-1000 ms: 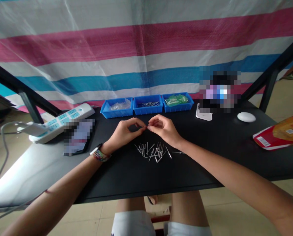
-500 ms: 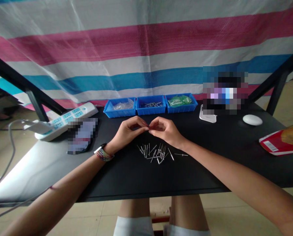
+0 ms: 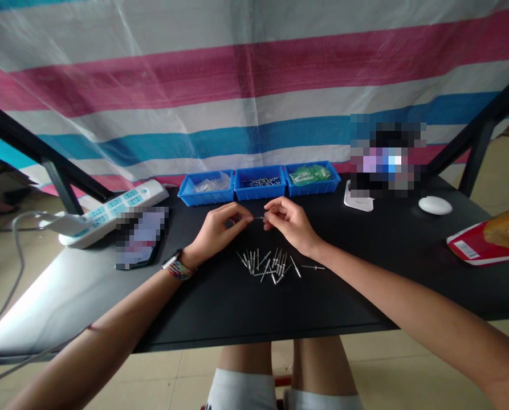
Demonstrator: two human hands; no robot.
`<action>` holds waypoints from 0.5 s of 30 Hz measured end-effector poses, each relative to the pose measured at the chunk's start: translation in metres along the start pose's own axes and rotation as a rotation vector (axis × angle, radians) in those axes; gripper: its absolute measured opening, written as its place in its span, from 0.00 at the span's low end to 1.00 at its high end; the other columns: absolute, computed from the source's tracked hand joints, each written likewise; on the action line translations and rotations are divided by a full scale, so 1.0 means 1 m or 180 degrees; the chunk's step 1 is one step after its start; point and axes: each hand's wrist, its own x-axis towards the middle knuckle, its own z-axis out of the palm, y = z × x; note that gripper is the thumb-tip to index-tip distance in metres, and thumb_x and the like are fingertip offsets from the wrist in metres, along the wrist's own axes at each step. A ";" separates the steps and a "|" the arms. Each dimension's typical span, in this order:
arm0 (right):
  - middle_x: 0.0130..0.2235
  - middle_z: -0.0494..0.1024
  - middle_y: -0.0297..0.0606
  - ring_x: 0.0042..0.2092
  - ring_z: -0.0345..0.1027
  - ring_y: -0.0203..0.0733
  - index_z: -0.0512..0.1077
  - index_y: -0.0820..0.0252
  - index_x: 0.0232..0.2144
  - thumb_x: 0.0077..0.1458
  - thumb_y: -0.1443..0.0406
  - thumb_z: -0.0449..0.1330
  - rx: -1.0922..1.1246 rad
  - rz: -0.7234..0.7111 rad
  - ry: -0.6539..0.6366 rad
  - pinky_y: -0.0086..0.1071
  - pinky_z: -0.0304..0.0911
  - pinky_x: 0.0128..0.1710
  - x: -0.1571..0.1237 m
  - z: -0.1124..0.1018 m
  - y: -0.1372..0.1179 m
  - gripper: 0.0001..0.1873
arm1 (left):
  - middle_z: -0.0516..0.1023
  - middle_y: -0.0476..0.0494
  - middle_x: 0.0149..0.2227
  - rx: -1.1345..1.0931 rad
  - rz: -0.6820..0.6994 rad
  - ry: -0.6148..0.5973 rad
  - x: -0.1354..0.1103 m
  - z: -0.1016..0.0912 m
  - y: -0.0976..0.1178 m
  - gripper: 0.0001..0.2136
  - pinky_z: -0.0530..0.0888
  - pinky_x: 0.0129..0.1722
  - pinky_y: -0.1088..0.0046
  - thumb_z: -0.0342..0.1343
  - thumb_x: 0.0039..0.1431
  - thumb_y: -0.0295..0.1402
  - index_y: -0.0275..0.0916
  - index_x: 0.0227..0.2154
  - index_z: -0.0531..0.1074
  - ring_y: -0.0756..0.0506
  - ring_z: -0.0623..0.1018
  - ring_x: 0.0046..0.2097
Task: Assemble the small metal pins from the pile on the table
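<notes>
A thin metal blind rivet (image 3: 258, 217) spans the small gap between my two hands above the black table. The fingertips of my left hand (image 3: 223, 229) pinch one end of it. At the other end, the thumb and fingers of my right hand (image 3: 292, 226) close on it, and both its ends are hidden by fingers. Nearer to me lies a loose pile of silver blind rivets (image 3: 275, 265), pointing in different directions. Beyond my hands, the middle blue bin (image 3: 260, 192) contains more small metal pieces.
A blue bin (image 3: 206, 197) with clear plastic bags and another blue bin (image 3: 314, 188) with a green bag flank the middle one. At left are a white power strip (image 3: 109, 213) and a blurred phone (image 3: 142, 239). A white mouse (image 3: 435, 205) and red-yellow package (image 3: 489, 239) stand right.
My fingertips, almost touching before, have moved apart, with my right hand shifting slightly right and up. The rivet's shaft now shows between them. The pile has not changed.
</notes>
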 end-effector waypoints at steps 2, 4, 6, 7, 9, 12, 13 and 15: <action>0.33 0.78 0.32 0.34 0.77 0.39 0.73 0.56 0.39 0.56 0.55 0.73 0.0009 0.0031 0.0010 0.37 0.77 0.39 -0.001 0.000 -0.001 0.17 | 0.81 0.45 0.35 0.0083 -0.0020 0.0010 0.000 0.000 0.000 0.11 0.74 0.36 0.74 0.60 0.71 0.40 0.38 0.36 0.78 0.47 0.79 0.36; 0.34 0.78 0.32 0.34 0.78 0.38 0.73 0.57 0.37 0.54 0.57 0.74 0.0007 0.0060 0.0032 0.36 0.77 0.39 -0.002 0.001 -0.003 0.16 | 0.81 0.46 0.33 0.0118 -0.0072 -0.0005 0.000 -0.001 0.000 0.13 0.73 0.36 0.73 0.59 0.71 0.41 0.38 0.34 0.78 0.47 0.78 0.35; 0.34 0.79 0.33 0.34 0.78 0.38 0.74 0.57 0.35 0.52 0.59 0.74 -0.0023 0.0065 0.0056 0.35 0.78 0.39 -0.003 0.001 -0.005 0.15 | 0.81 0.46 0.33 0.0099 -0.0135 -0.0045 0.000 0.000 -0.001 0.15 0.72 0.35 0.73 0.58 0.72 0.43 0.38 0.33 0.78 0.47 0.78 0.34; 0.34 0.79 0.33 0.34 0.78 0.38 0.74 0.58 0.35 0.52 0.60 0.74 -0.0046 0.0060 0.0069 0.35 0.78 0.39 -0.003 0.001 -0.006 0.14 | 0.81 0.46 0.33 0.0078 -0.0164 -0.0065 0.000 0.000 -0.001 0.16 0.72 0.35 0.73 0.57 0.72 0.43 0.38 0.32 0.77 0.47 0.78 0.35; 0.33 0.79 0.33 0.32 0.77 0.37 0.75 0.58 0.35 0.53 0.60 0.73 -0.0097 0.0072 0.0093 0.34 0.78 0.36 -0.003 0.001 -0.008 0.13 | 0.81 0.46 0.33 0.0040 -0.0199 -0.0087 -0.001 0.001 -0.002 0.17 0.72 0.36 0.73 0.57 0.73 0.44 0.38 0.32 0.77 0.47 0.78 0.35; 0.32 0.78 0.32 0.30 0.76 0.37 0.75 0.58 0.35 0.53 0.59 0.72 -0.0166 0.0132 0.0132 0.33 0.77 0.30 -0.004 0.000 -0.011 0.12 | 0.82 0.46 0.33 -0.0001 -0.0226 -0.0163 -0.001 0.002 -0.002 0.17 0.73 0.37 0.73 0.55 0.73 0.44 0.38 0.32 0.77 0.47 0.79 0.34; 0.31 0.77 0.31 0.29 0.76 0.37 0.75 0.58 0.34 0.53 0.59 0.72 -0.0186 0.0154 0.0138 0.32 0.76 0.29 -0.004 0.000 -0.011 0.12 | 0.82 0.46 0.33 -0.0012 -0.0233 -0.0192 0.000 0.003 -0.001 0.17 0.73 0.37 0.73 0.55 0.73 0.44 0.38 0.32 0.77 0.47 0.79 0.34; 0.29 0.76 0.30 0.27 0.75 0.36 0.75 0.58 0.33 0.52 0.59 0.72 -0.0217 0.0185 0.0140 0.31 0.76 0.27 -0.005 -0.001 -0.010 0.12 | 0.82 0.45 0.34 -0.0019 -0.0245 -0.0219 0.000 0.003 0.000 0.18 0.73 0.37 0.73 0.55 0.73 0.45 0.38 0.32 0.77 0.47 0.79 0.35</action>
